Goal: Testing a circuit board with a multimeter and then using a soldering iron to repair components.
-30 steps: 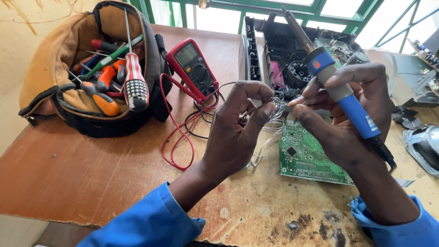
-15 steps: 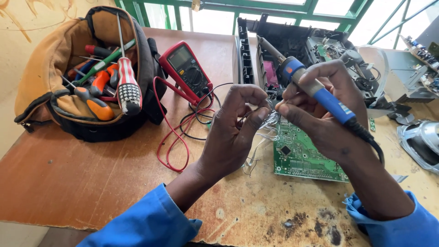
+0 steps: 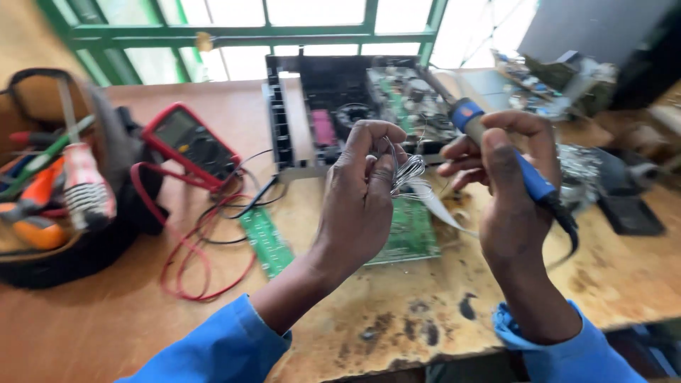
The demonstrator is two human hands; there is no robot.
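Tool bag (image 3: 106,241): at 9 o'clock on the bench (image 3: 369,326), dark, open, filled with screwdrivers (image 3: 85,191) with red, orange and green handles.
Multimeter (image 3: 188,145): red, at 10 o'clock, just beside the bag; red and black leads (image 3: 206,262) looped on the bench towards 7 o'clock.
Narrow green board (image 3: 266,241): flat on the bench, touching the leads, at 8 o'clock from the left hand.
Left hand (image 3: 358,198): at centre, raised above the bench, fingers curled and pinched shut on a small coil of thin silvery wire (image 3: 406,172).
Wire coil: held at the fingertips, at 3 o'clock of the left hand, between the two hands, above the large board.
Large green circuit board (image 3: 410,237): on the bench beneath both hands, partly hidden by the left hand.
Open black chassis (image 3: 347,106): at 12 o'clock, circuit boards and a round coil inside.
Right hand (image 3: 507,188): at 3 o'clock of the coil, closed around a soldering iron (image 3: 496,145) with a blue handle; tip pointing to 11 o'clock, cord trailing to 5 o'clock.
Sleeves (image 3: 220,351): blue, at 6 o'clock.
Clutter at 2 o'clock: blurred, cannot tell.
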